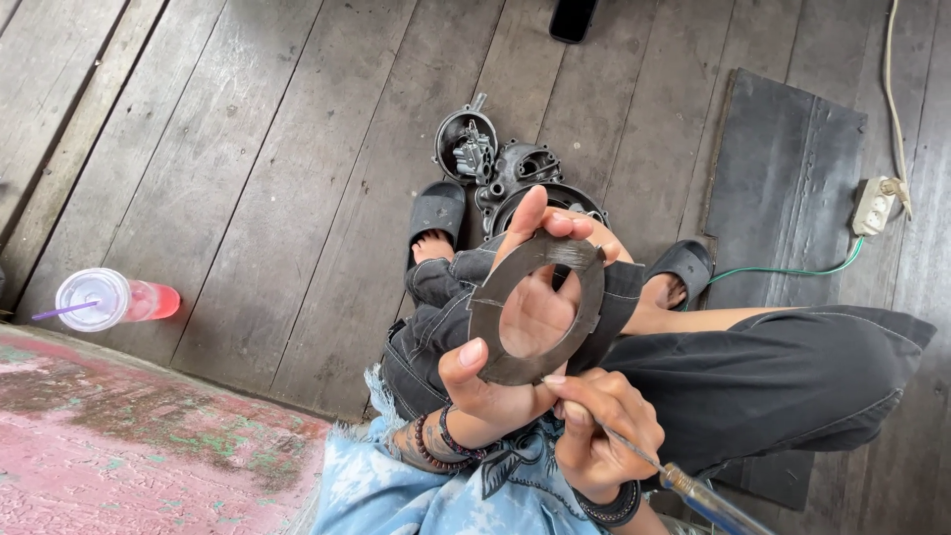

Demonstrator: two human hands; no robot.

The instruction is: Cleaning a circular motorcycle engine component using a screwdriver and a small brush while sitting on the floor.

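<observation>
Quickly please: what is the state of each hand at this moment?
Left hand: closed on the dark metal ring, gripping its rim.
Right hand: closed on a screwdriver, tip at the ring's lower edge.

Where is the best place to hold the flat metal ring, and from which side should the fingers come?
Probably by the outer edge, fingers from opposite sides, as the left hand now holds the ring. It is thin, flat and open in the middle, so an edge pinch leaves its face free.

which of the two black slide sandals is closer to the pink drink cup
The black slide sandal left of the dark metal engine parts; the other sandal lies farther right, away from the clear lidded pink-drink cup.
</observation>
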